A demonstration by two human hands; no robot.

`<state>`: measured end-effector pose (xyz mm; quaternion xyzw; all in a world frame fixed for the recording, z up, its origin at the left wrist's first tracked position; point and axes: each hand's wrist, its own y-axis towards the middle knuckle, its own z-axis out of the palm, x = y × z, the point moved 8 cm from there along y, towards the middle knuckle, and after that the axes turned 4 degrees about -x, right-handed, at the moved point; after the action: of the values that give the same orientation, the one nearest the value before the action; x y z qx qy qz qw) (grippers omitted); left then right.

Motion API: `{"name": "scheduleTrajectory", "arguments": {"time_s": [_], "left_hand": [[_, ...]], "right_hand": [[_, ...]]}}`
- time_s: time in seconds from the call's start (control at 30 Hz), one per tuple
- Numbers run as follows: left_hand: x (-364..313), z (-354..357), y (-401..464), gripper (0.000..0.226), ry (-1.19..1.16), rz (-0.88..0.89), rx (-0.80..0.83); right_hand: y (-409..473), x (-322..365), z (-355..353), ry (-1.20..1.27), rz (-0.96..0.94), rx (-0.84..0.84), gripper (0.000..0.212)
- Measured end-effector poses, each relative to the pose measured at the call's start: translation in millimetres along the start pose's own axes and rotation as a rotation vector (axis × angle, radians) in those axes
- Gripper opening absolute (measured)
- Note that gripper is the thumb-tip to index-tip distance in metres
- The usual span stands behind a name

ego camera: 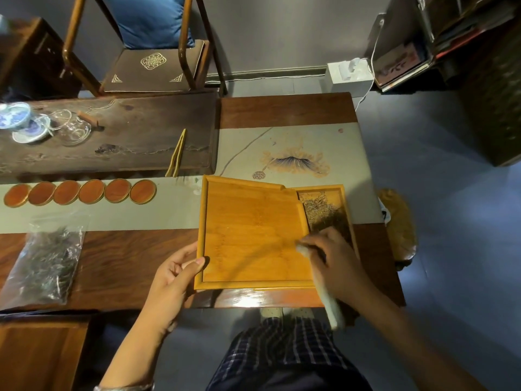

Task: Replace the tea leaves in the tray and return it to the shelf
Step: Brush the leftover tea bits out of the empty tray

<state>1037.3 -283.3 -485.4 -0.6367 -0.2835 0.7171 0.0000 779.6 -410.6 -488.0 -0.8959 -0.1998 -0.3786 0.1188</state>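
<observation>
Fingers of our left hand (173, 273) curled round the left rim of the shallow, square, honey-coloured wooden tray (251, 235), thumb lying on its top edge. Fingers of our right hand (337, 263) closed round a pale, whitish brush-like tool (328, 294), blurred, so we could not tell its exact kind; its upper end lay on the tray floor near the right side.

The tray sat at the near edge of the dark brown wooden counter (118, 266), overlapping a smaller wooden box (342, 198) of the same colour just beside it on the right, which held a heap of dry, wiry, grey-brown tea leaves (321, 210). The tray floor looked bare, so we judged the old leaves were cleared out and the sweeping nearly finished. A clear plastic bag of dark tea leaves (46, 259) lay well apart on the left, apparently untouched; refilling and the return to the shelf remained.

On the counter lay a grey cloth runner painted with a lotus (293, 162), a row of six round reddish coasters (80, 191), bamboo tongs (177, 153), and a dark slab-like tea board (135, 131) carrying blue-and-white porcelain cups (19, 119) and glassware (72, 131). Behind stood a wooden chair with a blue cushion (152, 21); the floor was grey.
</observation>
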Motion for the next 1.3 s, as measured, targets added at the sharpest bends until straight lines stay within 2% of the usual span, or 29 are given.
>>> {"name": "scheduleTrajectory", "arguments": {"time_s": [0.27,0.4,0.57,0.7,0.83,0.97,1.1,1.2,1.3], "left_hand": [[-5,5,-1,0.044,-0.029,0.007,0.030],[-7,3,0,0.049,-0.026,0.025,0.010],[-12,6,-2,0.048,0.064,0.057,0.045],[-7,4,-6,0.048,0.084,0.025,0.065],[2,-1,-9,0.046,0.064,-0.014,0.052],[3,-9,-11,0.038,-0.019,-0.012,0.019],[0,-21,-10,0.041,-0.058,0.001,-0.015],[-4,-30,-11,0.041,-0.079,0.026,-0.057],[-3,-41,-13,0.039,-0.125,0.037,-0.100]], "right_hand": [[9,-5,22,-0.263,0.129,0.069,0.030],[22,1,16,-0.292,0.071,0.008,0.028],[33,-7,23,-0.326,0.084,0.026,0.028],[56,-8,18,-0.338,0.082,-0.020,0.024],[81,-15,3,-0.231,0.142,-0.043,0.025],[90,-23,-33,-0.160,0.127,-0.200,0.024],[84,-31,-53,0.113,0.171,-0.241,0.020],[91,-32,-60,0.219,0.216,-0.233,0.022],[121,-15,-54,0.112,0.147,-0.148,0.025]]}}
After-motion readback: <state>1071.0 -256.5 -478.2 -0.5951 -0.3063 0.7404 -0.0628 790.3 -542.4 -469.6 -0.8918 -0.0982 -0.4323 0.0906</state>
